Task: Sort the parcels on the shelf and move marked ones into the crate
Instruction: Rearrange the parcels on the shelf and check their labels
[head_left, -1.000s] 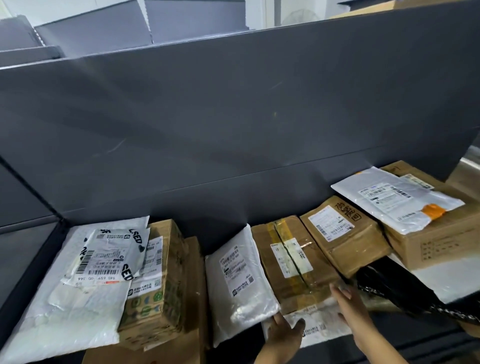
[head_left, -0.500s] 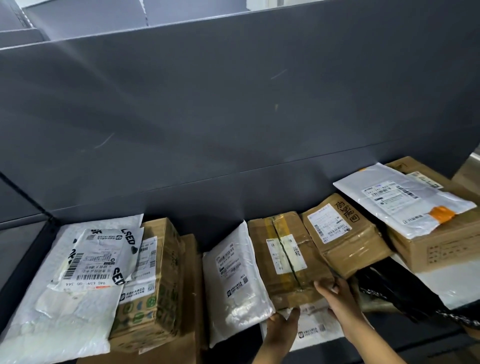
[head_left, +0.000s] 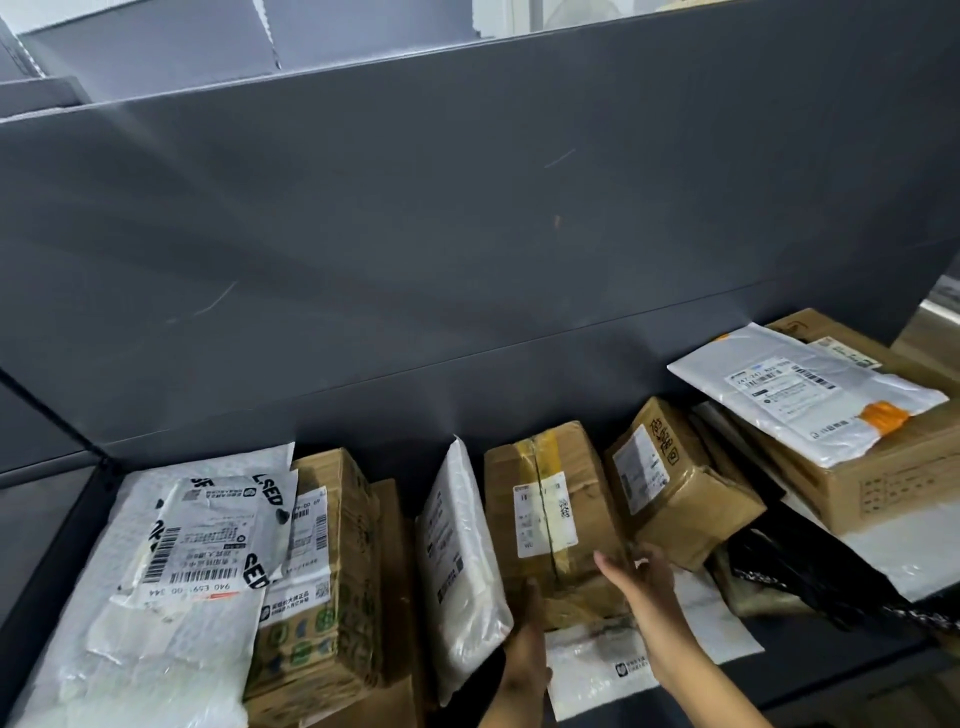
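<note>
brown taped cardboard box (head_left: 550, 483): left hand (head_left: 525, 644) grips its near edge; right hand (head_left: 647, 587), fingers straight, presses its right side.

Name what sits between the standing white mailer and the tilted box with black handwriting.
The yellow-taped cardboard box fills that gap, seen in the head view.
</note>
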